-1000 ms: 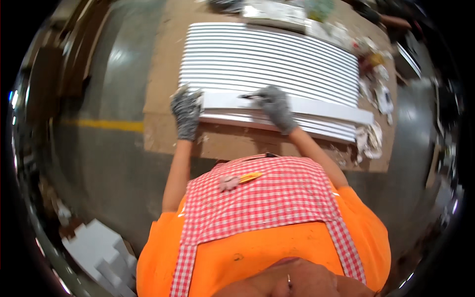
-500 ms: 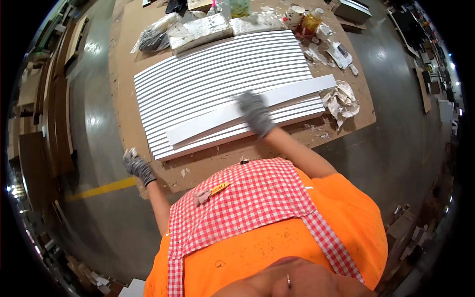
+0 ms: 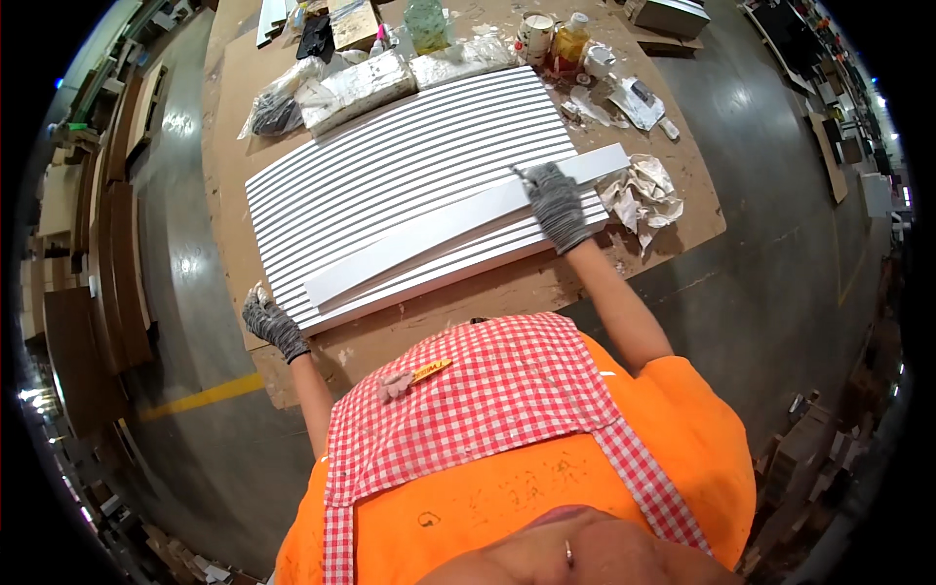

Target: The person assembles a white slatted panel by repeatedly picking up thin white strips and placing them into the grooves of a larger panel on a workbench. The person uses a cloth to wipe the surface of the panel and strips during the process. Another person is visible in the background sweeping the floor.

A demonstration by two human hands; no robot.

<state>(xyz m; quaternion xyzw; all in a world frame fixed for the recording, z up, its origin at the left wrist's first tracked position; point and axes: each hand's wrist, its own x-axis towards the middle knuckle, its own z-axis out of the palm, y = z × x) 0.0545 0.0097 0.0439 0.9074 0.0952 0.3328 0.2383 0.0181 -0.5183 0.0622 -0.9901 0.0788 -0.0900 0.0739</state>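
Note:
A long, flat white strip (image 3: 419,229) lies aslant over a low white block (image 3: 409,136) of many parallel slats with dark lines between them. My right hand (image 3: 558,207), in a grey knit glove, rests across the strip near its right end. One finger points out to the left, and the others lie over the strip's surface. At the block's near left corner is my left hand (image 3: 275,327), also gloved in grey. Its fingers are bent, with something whitish at the tips that is too small to make out.
The brown worktable (image 3: 370,331) bears white-smeared blocks (image 3: 359,93), a plastic bag (image 3: 278,107), a bottle of amber liquid (image 3: 570,41), a can (image 3: 534,37) and a green-tinted jar (image 3: 426,27). Crumpled paper (image 3: 643,195) lies by the strip's right end.
My right hand has slid right along the strip, from about its middle toward its right end. My left hand is now closer to the block's near left corner. The view has shifted slightly.

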